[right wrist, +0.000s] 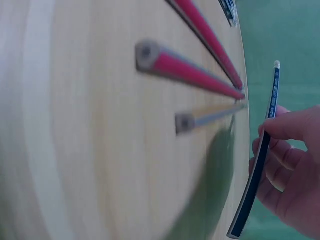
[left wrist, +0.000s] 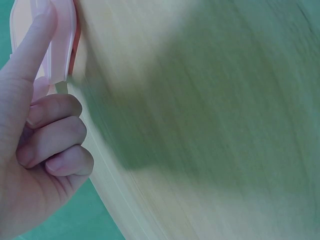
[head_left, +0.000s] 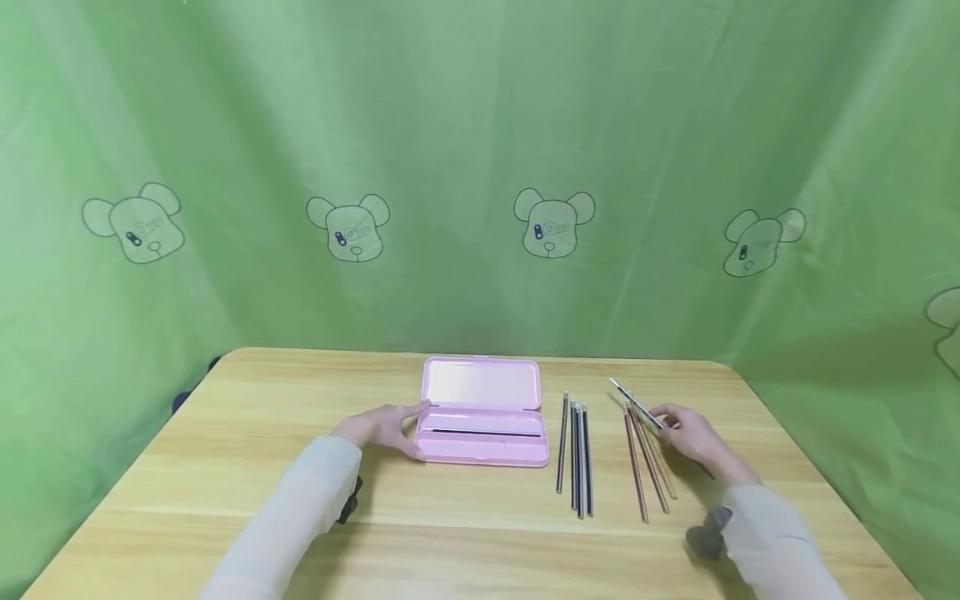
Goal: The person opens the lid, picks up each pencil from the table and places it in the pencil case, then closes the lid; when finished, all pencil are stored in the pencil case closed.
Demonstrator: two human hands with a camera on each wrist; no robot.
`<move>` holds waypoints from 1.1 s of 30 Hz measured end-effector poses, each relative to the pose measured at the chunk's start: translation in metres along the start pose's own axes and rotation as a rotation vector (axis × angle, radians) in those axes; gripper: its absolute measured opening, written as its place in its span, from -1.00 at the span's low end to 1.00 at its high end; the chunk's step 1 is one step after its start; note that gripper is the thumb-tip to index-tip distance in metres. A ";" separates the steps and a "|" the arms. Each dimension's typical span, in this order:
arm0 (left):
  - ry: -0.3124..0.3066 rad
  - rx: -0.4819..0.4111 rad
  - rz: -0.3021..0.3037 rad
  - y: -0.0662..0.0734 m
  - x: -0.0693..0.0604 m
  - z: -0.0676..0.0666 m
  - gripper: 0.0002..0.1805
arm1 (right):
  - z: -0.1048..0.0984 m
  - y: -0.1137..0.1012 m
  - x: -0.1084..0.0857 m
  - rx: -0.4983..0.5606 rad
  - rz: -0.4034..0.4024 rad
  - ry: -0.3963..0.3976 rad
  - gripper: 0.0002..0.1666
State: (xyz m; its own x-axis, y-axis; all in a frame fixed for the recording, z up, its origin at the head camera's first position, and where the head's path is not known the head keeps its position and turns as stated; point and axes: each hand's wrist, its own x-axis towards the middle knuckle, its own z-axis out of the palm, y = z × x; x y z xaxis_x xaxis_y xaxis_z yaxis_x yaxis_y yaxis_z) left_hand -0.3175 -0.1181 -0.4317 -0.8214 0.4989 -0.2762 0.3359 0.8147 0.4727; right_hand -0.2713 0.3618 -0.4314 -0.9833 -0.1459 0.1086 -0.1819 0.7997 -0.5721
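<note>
An opened pink pencil case [head_left: 483, 460] lies on the table, its lid [head_left: 482, 383] tilted back. One dark pencil [head_left: 483, 432] lies lengthwise inside. My left hand [head_left: 382, 427] holds the case's left end between thumb and index finger; in the left wrist view the other fingers [left wrist: 52, 140] are curled. With thumb and fingertips, my right hand [head_left: 693, 437] pinches a dark blue pencil [right wrist: 257, 170], raised above the table and slanted. Below it, two red pencils [head_left: 636, 467] and a yellowish pencil [right wrist: 205, 119] lie side by side.
Several dark blue pencils [head_left: 581, 467] lie between the case and the red pencils, roughly parallel. The wooden table [head_left: 450, 533] ends at a green curtain [head_left: 450, 292] with printed bear heads behind and on both sides.
</note>
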 end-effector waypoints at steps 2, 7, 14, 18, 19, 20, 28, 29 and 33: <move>0.000 0.000 0.002 0.000 0.001 0.000 0.04 | 0.004 -0.005 0.002 0.012 -0.026 0.004 -0.66; -0.002 -0.005 0.000 0.001 0.000 0.000 0.04 | 0.019 -0.017 0.011 0.050 -0.073 0.003 -0.66; -0.009 -0.016 -0.009 0.001 -0.001 0.000 0.04 | 0.042 -0.039 0.028 0.079 -0.125 -0.036 -0.63; -0.016 -0.028 -0.010 0.002 0.000 0.001 0.05 | 0.053 -0.053 0.037 0.039 -0.175 -0.033 -0.64; -0.017 -0.029 -0.010 0.002 0.000 0.002 0.05 | 0.056 -0.056 0.039 0.029 -0.189 -0.032 -0.64; -0.017 -0.030 -0.009 0.002 0.000 0.002 0.05 | 0.058 -0.060 0.040 0.023 -0.192 -0.030 -0.65; -0.010 -0.027 0.002 0.001 0.001 0.000 0.04 | 0.075 -0.088 0.055 0.054 -0.219 -0.080 -0.66; -0.010 -0.024 0.001 0.001 0.000 -0.001 0.04 | 0.078 -0.091 0.057 0.056 -0.224 -0.087 -0.66; -0.015 -0.018 0.005 0.000 -0.001 -0.002 0.05 | 0.085 -0.103 0.064 0.033 -0.274 -0.111 -0.69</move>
State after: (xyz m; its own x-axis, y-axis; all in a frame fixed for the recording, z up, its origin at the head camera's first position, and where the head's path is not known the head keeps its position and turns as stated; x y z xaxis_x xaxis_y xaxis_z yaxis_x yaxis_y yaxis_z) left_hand -0.3174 -0.1189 -0.4299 -0.8127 0.5074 -0.2866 0.3315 0.8070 0.4888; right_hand -0.3156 0.2204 -0.4343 -0.8916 -0.4178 0.1746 -0.4389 0.7024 -0.5603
